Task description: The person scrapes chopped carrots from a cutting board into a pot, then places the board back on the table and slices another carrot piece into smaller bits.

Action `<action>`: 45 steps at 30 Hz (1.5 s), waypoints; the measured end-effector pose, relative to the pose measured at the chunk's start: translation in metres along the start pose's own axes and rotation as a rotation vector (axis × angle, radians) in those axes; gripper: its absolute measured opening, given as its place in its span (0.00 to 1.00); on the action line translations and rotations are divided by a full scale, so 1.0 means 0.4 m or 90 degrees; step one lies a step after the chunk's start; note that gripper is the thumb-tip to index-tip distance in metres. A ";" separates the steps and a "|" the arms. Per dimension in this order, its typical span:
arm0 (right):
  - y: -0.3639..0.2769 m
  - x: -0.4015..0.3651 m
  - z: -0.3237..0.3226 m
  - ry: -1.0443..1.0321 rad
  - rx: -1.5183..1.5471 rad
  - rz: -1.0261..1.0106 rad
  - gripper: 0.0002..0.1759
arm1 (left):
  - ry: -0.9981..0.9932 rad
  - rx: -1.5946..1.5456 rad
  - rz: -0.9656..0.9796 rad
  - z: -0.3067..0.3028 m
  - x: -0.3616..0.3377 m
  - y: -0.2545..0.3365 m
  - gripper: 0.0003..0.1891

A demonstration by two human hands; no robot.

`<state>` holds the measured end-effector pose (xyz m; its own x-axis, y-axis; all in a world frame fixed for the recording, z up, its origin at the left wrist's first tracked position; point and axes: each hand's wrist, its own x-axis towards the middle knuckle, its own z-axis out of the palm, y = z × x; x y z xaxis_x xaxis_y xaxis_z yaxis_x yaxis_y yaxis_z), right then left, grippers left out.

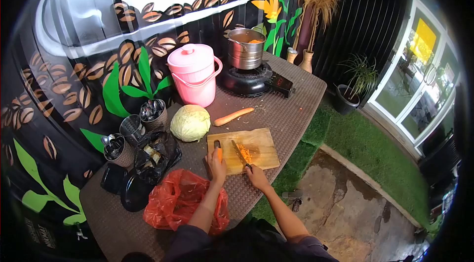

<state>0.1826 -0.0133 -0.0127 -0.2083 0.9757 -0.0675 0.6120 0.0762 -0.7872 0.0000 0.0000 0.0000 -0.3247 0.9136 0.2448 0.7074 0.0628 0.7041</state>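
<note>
My right hand [256, 175] is wrapped round the dark handle of a knife [239, 152], whose blade lies over the wooden cutting board [267, 138]. Beside the blade is a small heap of chopped carrot [245, 152]. At the board's left edge, my left hand [216, 166] closes around an orange carrot piece [219, 154]. A small dark object [217, 143] shows just past those fingertips; its kind is unclear. Behind the board lies a long peeled carrot [234, 117], with a whole cabbage [190, 123] to its left.
A pink lidded bucket [193, 74] stands behind the cabbage. Right of it, a steel pot [246, 55] sits on a black stove [245, 81]. Cutlery holders [154, 114], a black plastic bag [159, 156] and a red plastic bag [173, 195] occupy the table's left side.
</note>
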 end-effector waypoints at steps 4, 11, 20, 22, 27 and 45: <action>0.020 -0.007 0.028 0.099 0.000 0.033 0.22 | 0.024 -0.041 0.013 -0.009 -0.003 -0.056 0.28; 0.090 0.017 -0.001 0.208 0.109 -0.062 0.20 | 0.214 -0.152 0.009 -0.049 0.037 -0.127 0.17; 0.051 -0.020 -0.100 0.258 -0.149 0.027 0.20 | 0.213 0.031 0.032 -0.048 0.004 -0.147 0.13; 0.082 -0.017 -0.105 0.390 -0.277 -0.095 0.20 | 0.143 0.021 0.127 -0.048 0.001 -0.113 0.15; 0.140 0.004 -0.089 0.343 -0.231 -0.053 0.20 | 0.035 0.216 0.083 0.014 0.020 -0.071 0.19; 0.064 -0.003 -0.233 0.242 0.168 0.112 0.24 | -0.241 -0.513 -0.308 -0.083 0.109 -0.056 0.15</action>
<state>0.2696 0.0068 0.0245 0.2045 0.9786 -0.0232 0.3892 -0.1030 -0.9154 -0.0509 0.0249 0.0171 -0.1453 0.9382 -0.3142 -0.1265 0.2974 0.9464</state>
